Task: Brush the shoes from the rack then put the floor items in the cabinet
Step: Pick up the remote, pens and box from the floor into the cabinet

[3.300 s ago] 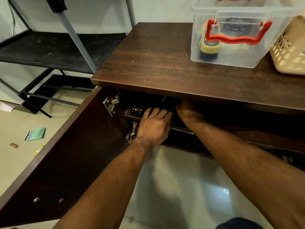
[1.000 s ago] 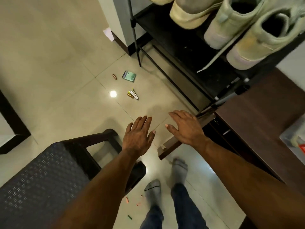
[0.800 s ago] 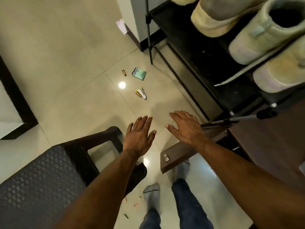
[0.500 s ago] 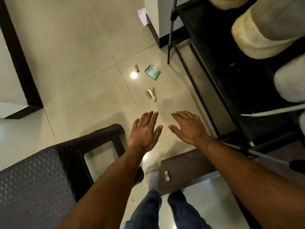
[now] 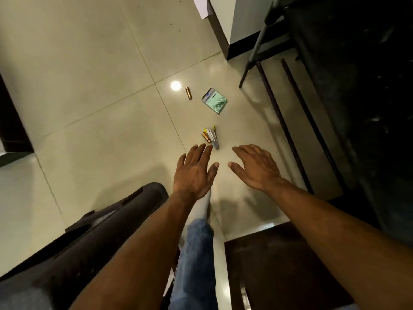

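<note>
Downward view from head height over a tiled floor. Left hand and right hand reach forward side by side above the floor, palms down, fingers spread and straight, holding nothing. The floor items lie ahead of them: a small cluster of batteries at 12 o'clock from the left hand, just beyond its fingertips; a green card pack farther out at 12 o'clock; a single copper-coloured battery just beside the pack at its 9 o'clock. The black shoe rack occupies the 2 o'clock region, its shelf dark and its contents indistinct. A dark chair stands at 8 o'clock; the brown cabinet door lies at 5 o'clock. A jeans leg with a sock shows between the forearms.
</note>
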